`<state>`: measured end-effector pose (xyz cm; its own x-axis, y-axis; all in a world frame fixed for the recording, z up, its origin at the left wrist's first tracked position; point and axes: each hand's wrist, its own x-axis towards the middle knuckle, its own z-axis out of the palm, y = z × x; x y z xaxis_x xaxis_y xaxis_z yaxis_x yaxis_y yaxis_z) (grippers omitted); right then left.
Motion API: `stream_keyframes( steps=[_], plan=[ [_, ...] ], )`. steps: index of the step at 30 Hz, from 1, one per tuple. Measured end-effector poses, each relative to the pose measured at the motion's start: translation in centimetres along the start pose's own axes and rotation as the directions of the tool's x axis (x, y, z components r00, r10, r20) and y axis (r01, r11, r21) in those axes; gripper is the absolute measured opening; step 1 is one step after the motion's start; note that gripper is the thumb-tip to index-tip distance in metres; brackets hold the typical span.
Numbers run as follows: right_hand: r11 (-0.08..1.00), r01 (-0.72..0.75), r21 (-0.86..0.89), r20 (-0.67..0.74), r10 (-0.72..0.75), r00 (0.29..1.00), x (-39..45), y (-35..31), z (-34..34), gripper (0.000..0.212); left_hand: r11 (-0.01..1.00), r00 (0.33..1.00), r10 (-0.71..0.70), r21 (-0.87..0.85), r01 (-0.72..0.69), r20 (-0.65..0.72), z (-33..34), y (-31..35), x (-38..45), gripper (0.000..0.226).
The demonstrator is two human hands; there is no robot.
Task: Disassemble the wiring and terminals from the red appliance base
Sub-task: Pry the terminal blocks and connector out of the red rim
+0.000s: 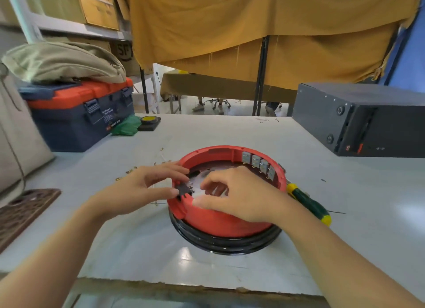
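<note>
The round red appliance base (218,224) sits upside down on a black ring in the middle of the table. A small black terminal block (184,189) is set in its left rim. My left hand (142,188) pinches that block between thumb and fingers. My right hand (239,192) rests over the near rim, thumb on the red wall and fingers curled down into the base; what they touch is hidden. Several grey switch modules (258,163) line the inner right wall.
A green and yellow screwdriver (309,203) lies right of the base. Small brass bits (135,169) are scattered to the left. A blue and orange toolbox (80,114) stands far left, a dark grey metal box (358,119) far right, a brown grille (23,213) at the left edge.
</note>
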<state>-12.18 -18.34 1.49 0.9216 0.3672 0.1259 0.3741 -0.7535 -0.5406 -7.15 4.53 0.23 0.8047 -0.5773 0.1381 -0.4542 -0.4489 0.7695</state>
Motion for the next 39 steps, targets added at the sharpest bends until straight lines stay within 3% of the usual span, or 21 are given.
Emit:
stream_keyframes(
  steps=[3, 8, 13, 20, 23, 27, 32, 35, 39],
  plan=[
    [1.000, -0.010, -0.009, 0.012, 0.010, 1.000, 0.4, -1.2, 1.2, 0.047, 0.998, 0.999, 0.014, 0.058, -0.017, 0.046, -0.3, -0.6, -0.2, 0.033],
    [0.989, -0.078, 0.124, 0.042, 0.073, 0.996, 1.2, -1.4, 0.7, 0.032, 0.992, 0.996, 0.063, 0.109, -0.057, -0.057, 0.3, -1.3, 0.3, 0.028],
    [0.929, -0.244, 0.277, 0.219, 0.187, 0.958, 3.3, -1.7, 0.1, 0.025, 0.982, 0.987, 0.119, 0.157, -0.102, -0.109, 0.7, -1.5, 0.5, 0.028],
    [0.826, -0.401, 0.396, 0.473, 0.190, 0.860, 5.0, -1.9, 0.2, 0.021, 0.979, 0.994, 0.073, 0.196, -0.056, -0.083, 0.5, -1.1, -0.2, 0.046],
    [0.810, -0.414, 0.415, 0.465, 0.203, 0.862, 5.2, -1.8, 0.8, 0.021, 0.969, 0.999, 0.032, 0.246, -0.021, -0.040, 0.6, -0.8, -0.6, 0.063],
    [0.815, -0.393, 0.426, 0.415, 0.210, 0.885, 5.2, -1.6, 1.1, 0.025, 0.938, 0.999, -0.001, 0.345, 0.017, -0.045, 2.0, 0.1, 0.0, 0.104],
    [0.849, -0.365, 0.381, 0.367, 0.223, 0.903, 5.2, -1.6, 1.6, 0.033, 0.950, 0.997, 0.013, 0.312, 0.012, -0.080, 3.1, 0.4, 0.6, 0.093],
    [0.884, -0.348, 0.313, 0.371, 0.224, 0.901, 5.4, -1.8, 1.5, 0.037, 0.951, 0.993, -0.035, 0.302, 0.067, -0.113, 3.4, -0.2, 0.6, 0.111],
    [0.910, -0.301, 0.284, 0.344, 0.196, 0.918, 5.4, -1.6, 1.7, 0.040, 0.969, 0.992, -0.060, 0.233, 0.084, -0.106, 3.3, -0.3, 0.7, 0.113]
  ],
)
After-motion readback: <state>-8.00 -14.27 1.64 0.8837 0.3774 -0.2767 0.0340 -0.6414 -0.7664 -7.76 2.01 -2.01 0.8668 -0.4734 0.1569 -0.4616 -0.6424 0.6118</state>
